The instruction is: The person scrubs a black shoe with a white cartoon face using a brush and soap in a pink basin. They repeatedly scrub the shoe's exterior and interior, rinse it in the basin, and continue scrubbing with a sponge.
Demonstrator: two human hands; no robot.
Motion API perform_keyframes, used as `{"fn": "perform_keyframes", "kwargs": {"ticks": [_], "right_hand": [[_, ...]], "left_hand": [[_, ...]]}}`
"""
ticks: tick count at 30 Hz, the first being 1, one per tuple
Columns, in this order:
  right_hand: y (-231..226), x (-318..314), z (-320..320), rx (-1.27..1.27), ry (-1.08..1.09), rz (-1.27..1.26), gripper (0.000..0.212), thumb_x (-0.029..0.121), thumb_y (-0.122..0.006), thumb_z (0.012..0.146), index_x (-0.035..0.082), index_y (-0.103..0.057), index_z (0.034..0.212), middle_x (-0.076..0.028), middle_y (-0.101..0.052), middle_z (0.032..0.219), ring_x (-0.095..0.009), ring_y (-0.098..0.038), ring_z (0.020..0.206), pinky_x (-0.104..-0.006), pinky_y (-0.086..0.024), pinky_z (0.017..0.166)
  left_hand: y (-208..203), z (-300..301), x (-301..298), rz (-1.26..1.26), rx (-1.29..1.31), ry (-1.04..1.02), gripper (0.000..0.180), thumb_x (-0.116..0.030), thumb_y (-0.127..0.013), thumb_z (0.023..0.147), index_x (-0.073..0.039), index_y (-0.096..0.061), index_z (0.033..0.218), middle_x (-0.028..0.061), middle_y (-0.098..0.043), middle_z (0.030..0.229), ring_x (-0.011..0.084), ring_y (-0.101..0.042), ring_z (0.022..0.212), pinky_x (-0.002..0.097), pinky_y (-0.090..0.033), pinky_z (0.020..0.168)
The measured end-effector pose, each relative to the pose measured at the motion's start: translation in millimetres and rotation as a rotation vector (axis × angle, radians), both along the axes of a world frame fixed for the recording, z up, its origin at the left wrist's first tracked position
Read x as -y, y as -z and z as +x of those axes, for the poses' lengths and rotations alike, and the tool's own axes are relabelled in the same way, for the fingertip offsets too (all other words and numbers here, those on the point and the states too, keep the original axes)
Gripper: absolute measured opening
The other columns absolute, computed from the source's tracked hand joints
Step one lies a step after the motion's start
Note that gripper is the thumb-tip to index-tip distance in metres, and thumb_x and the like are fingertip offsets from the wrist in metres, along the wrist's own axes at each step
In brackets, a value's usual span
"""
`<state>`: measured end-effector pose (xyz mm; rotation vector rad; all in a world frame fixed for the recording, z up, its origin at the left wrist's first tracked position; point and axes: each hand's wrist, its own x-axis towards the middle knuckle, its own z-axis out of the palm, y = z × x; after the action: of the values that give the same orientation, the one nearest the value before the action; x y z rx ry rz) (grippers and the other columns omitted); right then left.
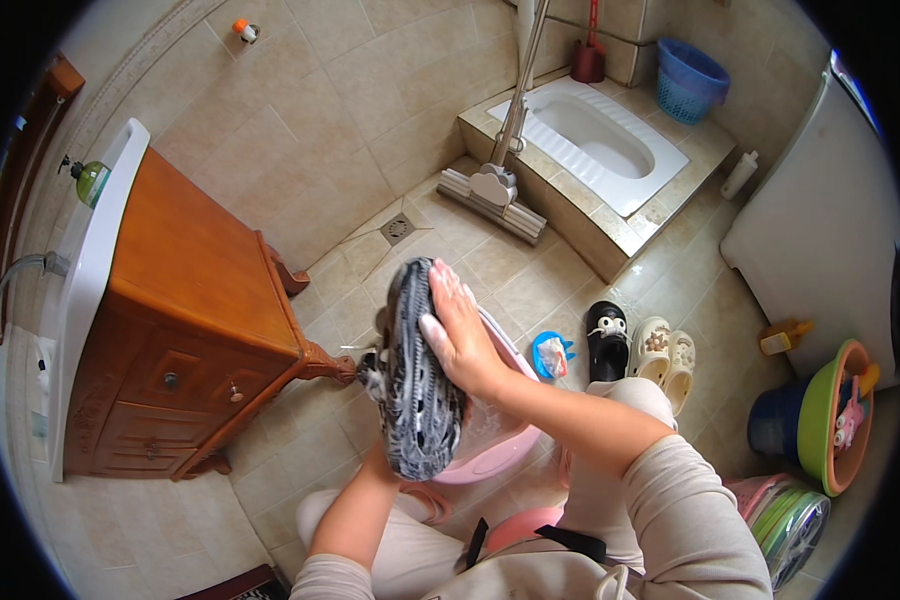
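A black clog (417, 380) smeared with white lather is held upright in front of me, its sole facing right and toward me. My left hand (378, 466) supports it from behind and below; the clog hides its fingers. My right hand (460, 335) lies flat along the sole's right side, fingers stretched and flecked with suds. Under the clog stands a pink basin (510, 455) with cloudy water. To its right, a small blue dish (550, 355) holds something white. Another black clog (607, 340) with white eye charms sits beside a pair of cream clogs (665, 360).
A wooden cabinet (195, 290) with a white sink (100, 250) stands at left. A flat mop (495, 190) leans by the raised squat toilet (605, 140). At right are a white appliance (810, 220), a yellow bottle (785, 336) and stacked basins (830, 420).
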<state>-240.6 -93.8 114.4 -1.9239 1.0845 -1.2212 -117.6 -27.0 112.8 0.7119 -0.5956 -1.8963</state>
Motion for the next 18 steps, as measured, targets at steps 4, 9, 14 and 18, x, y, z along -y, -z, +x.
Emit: {"fn": "perform_keyframes", "kwargs": {"ticks": [4,9,14,18], "right_hand": [[-14.1,-13.9,-1.2,0.04,-0.024,-0.192,0.061,0.026,-0.047,0.092,-0.001,-0.023,0.142,-0.024,-0.019,0.148,-0.038,-0.016,0.139,-0.045,-0.012,0.113],[-5.1,-51.7,4.0,-0.06,-0.234,-0.129,0.06,0.024,-0.049,0.091,0.005,-0.026,0.143,-0.021,-0.02,0.149,-0.038,-0.014,0.139,-0.0464,-0.014,0.112],[-8.0,31.9,-13.8,0.079,0.009,-0.087,0.023,0.019,-0.045,0.091,0.003,-0.059,0.1,-0.018,-0.049,0.123,-0.036,-0.042,0.118,-0.0451,-0.032,0.101],[0.9,32.8,-15.7,0.269,0.081,0.064,0.029,0.019,-0.042,0.092,0.001,-0.053,0.112,-0.022,-0.048,0.121,-0.036,-0.044,0.117,-0.041,-0.033,0.101]], "left_hand": [[10.6,2.0,-0.1,0.067,-0.019,-0.026,0.052,-0.036,-0.035,0.097,-0.004,-0.028,0.137,0.0133,-0.04,0.128,0.0248,-0.043,0.112,0.0366,-0.038,0.095],[16.4,11.6,1.6,0.124,-0.01,-0.051,0.053,-0.042,-0.039,0.095,-0.003,-0.036,0.131,0.0153,-0.051,0.115,0.0254,-0.055,0.097,0.0371,-0.048,0.084],[43.4,5.2,-20.0,0.263,0.028,0.096,0.055,-0.046,-0.043,0.094,-0.002,-0.043,0.127,0.0172,-0.06,0.105,0.0262,-0.064,0.085,0.0376,-0.056,0.075],[41.2,8.3,-11.2,0.262,-0.011,0.078,0.054,-0.045,-0.043,0.094,-0.002,-0.043,0.127,0.0182,-0.06,0.105,0.0276,-0.064,0.085,0.0381,-0.056,0.074]]}}
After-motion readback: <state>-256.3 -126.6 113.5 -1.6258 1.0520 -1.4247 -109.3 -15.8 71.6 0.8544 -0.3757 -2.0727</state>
